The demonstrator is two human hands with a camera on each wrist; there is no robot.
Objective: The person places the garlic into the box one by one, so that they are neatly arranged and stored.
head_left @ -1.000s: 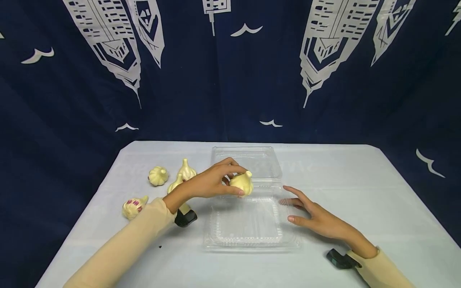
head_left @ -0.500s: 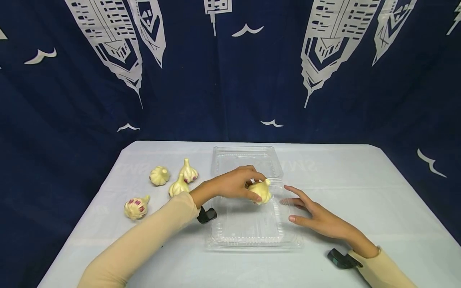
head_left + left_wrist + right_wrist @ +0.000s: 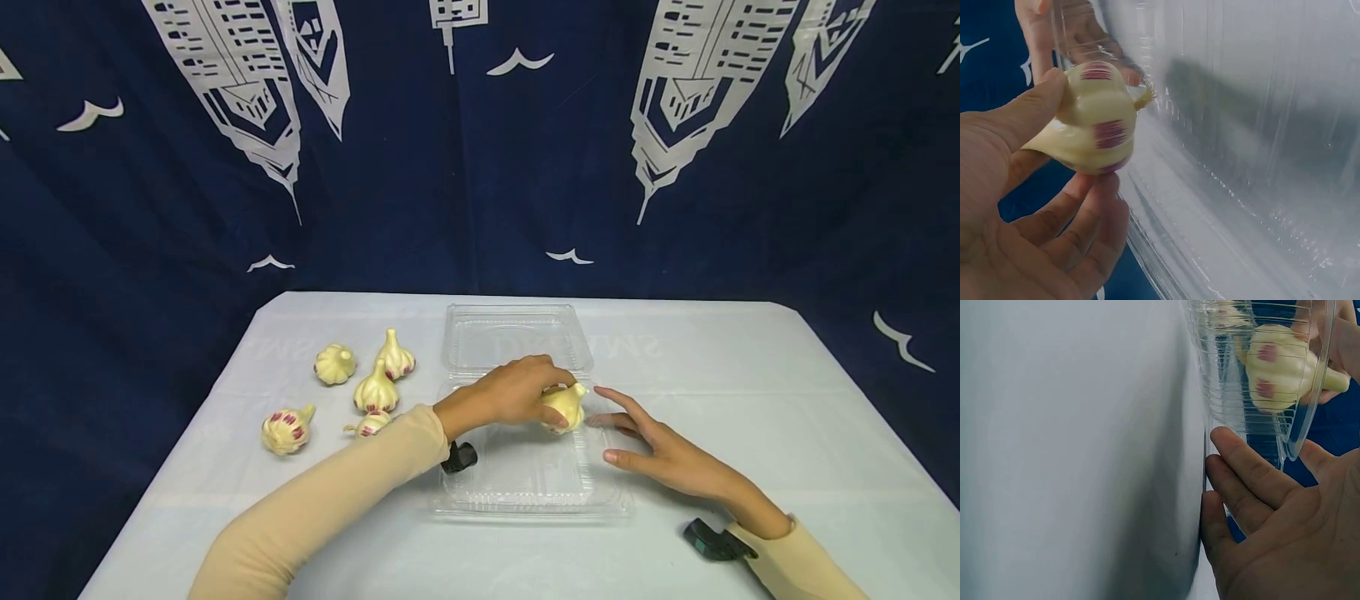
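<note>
My left hand (image 3: 510,393) grips a cream garlic bulb with red patches (image 3: 564,406) (image 3: 1094,125) over the far right corner of the open clear plastic clamshell box (image 3: 525,492). Thumb and fingers curl round the garlic bulb in the left wrist view. My right hand (image 3: 660,450) lies flat on the table with straight fingers (image 3: 1241,469) touching the box's right rim (image 3: 1297,425). Through the clear wall the right wrist view shows the bulb (image 3: 1279,365).
Several more garlic bulbs lie on the pale table (image 3: 750,400) to the left: one (image 3: 334,364), another (image 3: 395,357), a third (image 3: 376,390) and others nearer. The box's lid (image 3: 517,333) lies open at the back. A dark printed curtain (image 3: 480,142) hangs behind.
My left hand has carried the garlic bulb rightward and down, from the box's left edge to low over its far right corner. The right hand has stayed put.
</note>
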